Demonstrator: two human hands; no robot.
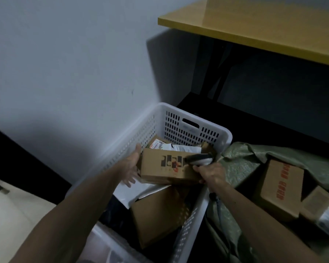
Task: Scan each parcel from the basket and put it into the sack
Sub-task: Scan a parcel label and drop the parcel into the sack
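Head view: parcel point(165, 168) is up over basket point(198, 121). Left hand point(130, 166) has fingers straight vs its left end, not wrapped. Right hand point(210, 173) has fingers curled round scanner point(198, 160). Risk: w/ that loose support, box probably slips back before reaching sack point(239, 164). No label shows, so scan may miss.

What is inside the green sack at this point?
Inside the green sack: a cardboard box with red print and a smaller box. The sack's folds cover anything deeper.

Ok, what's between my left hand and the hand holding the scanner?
A printed cardboard box over the white basket, scanner at its right end; head view.
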